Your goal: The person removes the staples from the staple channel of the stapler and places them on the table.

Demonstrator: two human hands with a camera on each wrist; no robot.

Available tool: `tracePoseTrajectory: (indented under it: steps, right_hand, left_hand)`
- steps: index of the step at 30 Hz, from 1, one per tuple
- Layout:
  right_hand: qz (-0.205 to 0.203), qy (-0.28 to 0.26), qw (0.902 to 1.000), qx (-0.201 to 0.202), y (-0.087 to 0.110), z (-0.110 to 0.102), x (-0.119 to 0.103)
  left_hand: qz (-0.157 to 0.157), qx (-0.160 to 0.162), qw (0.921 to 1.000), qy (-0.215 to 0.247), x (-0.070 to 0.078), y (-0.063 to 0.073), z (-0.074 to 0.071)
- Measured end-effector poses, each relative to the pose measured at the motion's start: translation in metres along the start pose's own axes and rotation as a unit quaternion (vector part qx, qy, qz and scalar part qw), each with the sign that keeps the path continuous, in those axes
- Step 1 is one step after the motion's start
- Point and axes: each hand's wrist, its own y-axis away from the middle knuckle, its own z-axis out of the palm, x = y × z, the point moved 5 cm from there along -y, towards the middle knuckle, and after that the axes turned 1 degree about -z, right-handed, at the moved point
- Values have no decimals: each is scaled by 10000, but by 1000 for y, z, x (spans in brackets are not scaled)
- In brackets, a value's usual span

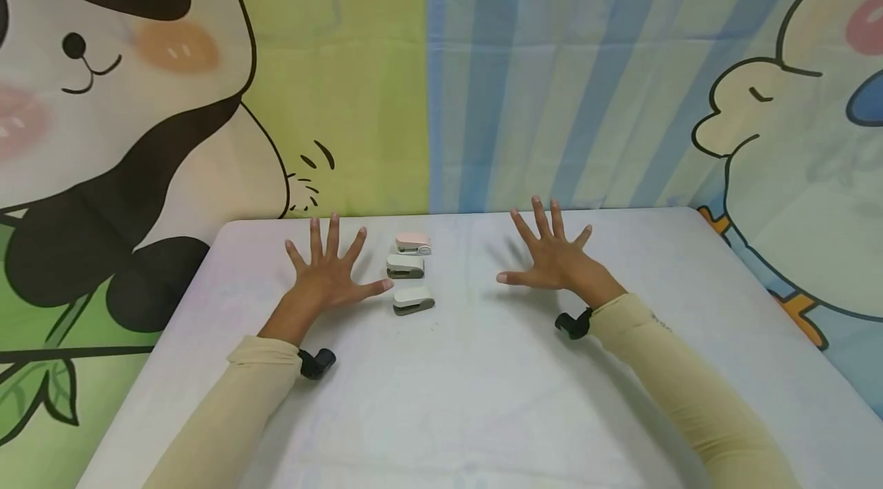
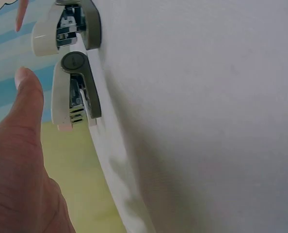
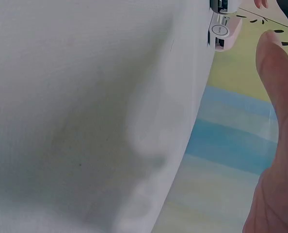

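Three small staplers stand in a column near the far middle of the white table. The farthest is a pink stapler (image 1: 413,244); in front of it are a middle white stapler (image 1: 405,267) with a grey base and a nearest white stapler (image 1: 413,300), turned slightly. My left hand (image 1: 327,274) hovers left of them, fingers spread, its thumb tip close beside the two white ones. My right hand (image 1: 555,257) is held over the table farther to the right, fingers spread and holding nothing. In the left wrist view, the left thumb (image 2: 25,107) shows beside the white staplers.
The table (image 1: 483,397) has a white cover, with its far edge against a printed curtain (image 1: 552,75). A panda picture (image 1: 207,152) is on the left and a pale cartoon figure (image 1: 814,190) on the right. A small black camera sits on each wrist.
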Motion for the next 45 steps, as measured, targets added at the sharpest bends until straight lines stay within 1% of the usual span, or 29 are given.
tracePoseTrajectory:
  steps: [7, 10, 13, 15, 17, 19, 20, 21, 23, 25, 28, 30, 33, 35, 37, 39, 41, 42, 44, 45]
  right_hand:
    - [10, 119, 9999, -55, -2, 2, -5]
    - [15, 39, 9999, -104, -2, 2, -8]
    - [49, -111, 9997, -212, -2, 3, -14]
    - [41, -275, 9992, -278, -2, 4, -20]
    - [-65, -471, 9985, -285, -2, 6, -27]
    - [-244, -757, 9965, -268, -2, 7, -35]
    - [-351, -952, 9945, -255, -2, 8, -39]
    - [-472, -1142, 9921, -237, -2, 9, -43]
    - [-713, -1557, 9851, -175, -3, 10, -50]
    - [-979, -1989, 9751, -53, -4, 11, -57]
    - [-1395, -2485, 9584, 144, -6, 13, -67]
    - [-1659, -2659, 9493, 245, -8, 13, -72]
    - [-2119, -2873, 9334, 365, -10, 11, -82]
    - [-2378, -3044, 9217, 342, -11, 11, -89]
    - [-2627, -3205, 9097, 271, -12, 12, -98]
    - [-2797, -3312, 9011, 124, -14, 15, -107]
    - [-2991, -3332, 8942, 21, -15, 18, -116]
    - [-3089, -3301, 8920, 5, -15, 20, -121]
    - [-3227, -3190, 8911, 26, -16, 22, -130]
    - [-3260, -3106, 8928, 54, -16, 22, -134]
  left_hand:
    - [4, -19, 10000, 5, 1, 0, 2]
    - [36, 8, 10000, -42, 2, 2, 1]
    - [151, 54, 9995, -257, 5, 4, 0]
    - [255, 167, 9986, -429, 8, 5, -3]
    - [305, 298, 9975, -558, 11, 7, -6]
    - [351, 476, 9973, -438, 15, 10, -11]
    - [393, 546, 9973, -280, 17, 12, -14]
    - [431, 592, 9973, -87, 20, 14, -15]
    - [545, 663, 9953, 450, 26, 17, -17]
    - [741, 616, 9899, 1045, 33, 20, -17]
    - [975, 324, 9796, 1728, 42, 22, -13]
    - [1053, 0, 9746, 1978, 47, 21, -9]
    - [1187, -371, 9692, 2128, 52, 19, -2]
    - [1403, -531, 9643, 2182, 55, 17, 3]
    - [1686, -584, 9571, 2283, 58, 16, 7]
    - [1916, -603, 9503, 2378, 60, 15, 11]
    - [2102, -553, 9445, 2463, 61, 14, 15]
    - [2143, -496, 9432, 2489, 60, 13, 16]
    - [2217, -370, 9413, 2519, 60, 11, 19]
    - [2276, -296, 9395, 2542, 60, 9, 20]
